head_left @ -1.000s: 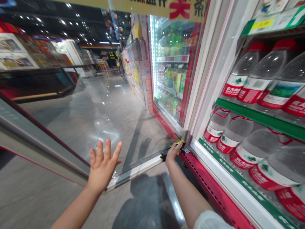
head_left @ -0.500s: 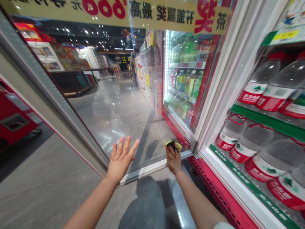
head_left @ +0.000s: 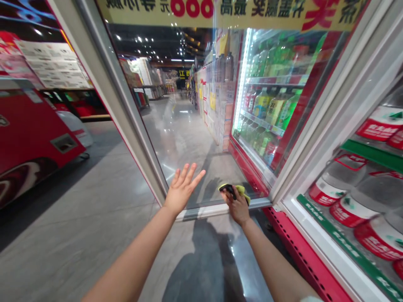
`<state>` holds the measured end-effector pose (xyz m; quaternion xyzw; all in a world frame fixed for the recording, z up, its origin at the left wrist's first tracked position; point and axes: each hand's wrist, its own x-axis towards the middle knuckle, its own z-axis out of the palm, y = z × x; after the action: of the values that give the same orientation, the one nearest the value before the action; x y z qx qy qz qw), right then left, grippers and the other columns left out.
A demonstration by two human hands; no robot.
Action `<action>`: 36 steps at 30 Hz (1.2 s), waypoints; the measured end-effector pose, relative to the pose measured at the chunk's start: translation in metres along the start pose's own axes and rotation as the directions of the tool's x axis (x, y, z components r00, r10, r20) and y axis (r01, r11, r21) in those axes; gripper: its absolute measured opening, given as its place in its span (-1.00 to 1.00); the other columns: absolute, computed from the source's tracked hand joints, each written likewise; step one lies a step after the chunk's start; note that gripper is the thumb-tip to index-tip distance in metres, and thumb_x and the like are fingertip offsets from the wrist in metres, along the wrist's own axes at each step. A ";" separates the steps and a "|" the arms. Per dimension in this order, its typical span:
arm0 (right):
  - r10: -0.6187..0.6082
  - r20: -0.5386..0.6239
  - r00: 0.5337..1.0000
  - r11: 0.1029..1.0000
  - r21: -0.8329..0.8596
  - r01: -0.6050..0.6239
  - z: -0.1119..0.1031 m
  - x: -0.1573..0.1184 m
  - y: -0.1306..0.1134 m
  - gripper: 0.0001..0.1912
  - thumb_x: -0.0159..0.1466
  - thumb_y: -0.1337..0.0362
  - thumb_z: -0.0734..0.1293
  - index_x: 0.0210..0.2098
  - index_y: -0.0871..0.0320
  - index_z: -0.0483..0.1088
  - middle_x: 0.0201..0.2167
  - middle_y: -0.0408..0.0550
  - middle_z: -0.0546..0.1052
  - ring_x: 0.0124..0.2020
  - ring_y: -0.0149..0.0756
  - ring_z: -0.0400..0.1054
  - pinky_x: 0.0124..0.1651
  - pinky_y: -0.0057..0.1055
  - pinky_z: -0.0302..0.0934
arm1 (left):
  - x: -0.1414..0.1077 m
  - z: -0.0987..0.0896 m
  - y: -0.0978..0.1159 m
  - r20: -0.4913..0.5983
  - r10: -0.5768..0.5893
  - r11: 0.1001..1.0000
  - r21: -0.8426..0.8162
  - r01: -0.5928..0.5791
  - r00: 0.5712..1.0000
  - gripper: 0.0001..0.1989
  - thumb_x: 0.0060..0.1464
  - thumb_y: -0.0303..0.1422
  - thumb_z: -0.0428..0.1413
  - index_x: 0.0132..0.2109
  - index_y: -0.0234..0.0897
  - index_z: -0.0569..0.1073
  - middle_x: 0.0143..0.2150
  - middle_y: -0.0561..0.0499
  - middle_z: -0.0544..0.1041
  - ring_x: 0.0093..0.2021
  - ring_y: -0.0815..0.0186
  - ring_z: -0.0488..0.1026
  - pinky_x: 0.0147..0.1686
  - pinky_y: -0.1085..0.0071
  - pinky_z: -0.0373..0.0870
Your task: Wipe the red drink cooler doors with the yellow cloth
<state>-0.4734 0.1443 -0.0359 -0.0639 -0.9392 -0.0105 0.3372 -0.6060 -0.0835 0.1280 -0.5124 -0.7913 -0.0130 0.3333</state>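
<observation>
1 left hand (head_left: 180, 193), 1 right hand (head_left: 239, 209), 1 cloth (head_left: 244, 195), 1 glass door (head_left: 204, 211), 1 banner (head_left: 245, 14), 1 lit drinks cabinet (head_left: 247, 166), 2 green shelf edges (head_left: 371, 154), at least 3 lower-shelf water bottles (head_left: 378, 235).

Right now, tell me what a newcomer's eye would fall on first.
Probably the yellow banner with mirrored red and black characters, across the top of the glass door. Lower down, the left hand is spread before the pane, and the right hand holds a yellow-green cloth near the bottom. Red-labelled bottles fill the lower right.
</observation>
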 end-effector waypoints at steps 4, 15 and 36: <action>0.028 -0.004 1.000 1.000 0.011 -0.028 0.009 0.024 -0.034 -0.32 0.32 0.47 0.15 0.42 0.06 0.12 0.38 0.10 0.28 0.41 0.09 0.05 0.29 0.10 0.11 | -0.021 -0.026 -0.015 -0.020 0.054 0.998 0.021 -0.054 0.998 -0.27 0.25 -0.57 -0.05 0.48 -0.06 -0.03 0.51 -0.05 0.00 0.49 0.19 -0.03 0.44 0.08 -0.01; -0.061 0.075 0.995 0.994 0.089 0.055 0.012 0.024 -0.074 -0.29 0.32 0.51 0.10 0.41 -0.07 0.14 0.34 -0.07 0.36 0.42 -0.03 0.06 0.29 0.01 0.11 | -0.067 -0.028 -0.046 0.074 0.020 0.998 0.063 -0.025 0.997 -0.35 0.24 -0.59 -0.13 0.42 -0.12 0.18 0.44 0.02 0.21 0.47 0.23 0.07 0.40 0.17 0.11; -0.357 0.068 0.932 0.918 0.212 0.336 0.029 0.027 -0.121 -0.28 0.34 0.53 0.07 0.41 -0.14 0.10 0.27 -0.22 0.44 0.35 -0.33 0.19 0.33 -0.20 0.12 | -0.110 -0.022 -0.062 0.072 -0.054 0.995 0.084 0.048 0.996 -0.31 0.22 -0.62 -0.20 0.48 -0.31 -0.02 0.46 -0.13 0.15 0.46 0.24 0.07 0.42 0.18 0.11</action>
<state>-0.5275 0.0294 -0.0386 0.1368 -0.9485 0.0259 0.2847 -0.6180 -0.2092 0.1052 -0.4782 -0.8157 0.0302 0.3240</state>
